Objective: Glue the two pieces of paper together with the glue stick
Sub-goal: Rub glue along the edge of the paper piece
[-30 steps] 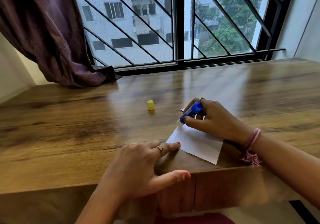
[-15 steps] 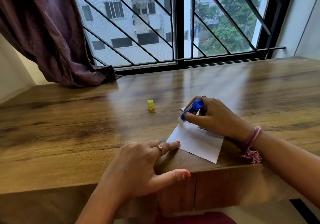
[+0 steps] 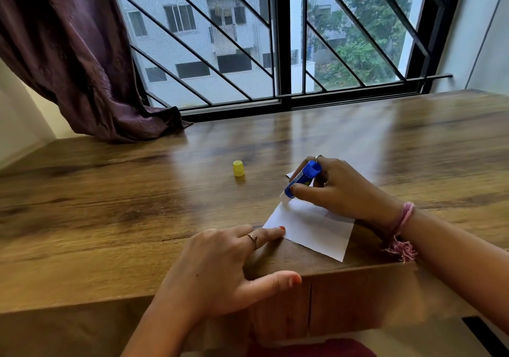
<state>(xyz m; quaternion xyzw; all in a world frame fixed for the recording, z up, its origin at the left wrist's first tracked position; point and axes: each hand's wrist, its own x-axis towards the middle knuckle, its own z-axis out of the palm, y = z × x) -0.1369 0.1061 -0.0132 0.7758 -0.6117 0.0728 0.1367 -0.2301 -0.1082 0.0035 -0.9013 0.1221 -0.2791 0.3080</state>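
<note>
Centre-right of frame: right hand (image 3: 341, 191) pinches glue stick (image 3: 303, 178), tip on paper (image 3: 308, 225) far corner; left hand (image 3: 220, 268), fingers straight and spread, pins near corner, presumably against sliding; cap (image 3: 238, 168) parked aside.

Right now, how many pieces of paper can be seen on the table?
2. One white sheet lies near the table's front edge, pinned by the left hand. A second piece peeks out beyond the right hand, mostly hidden; more could be underneath.

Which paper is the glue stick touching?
The near paper: the glue stick, in the right hand, meets its far corner. The far paper barely shows behind.
</note>
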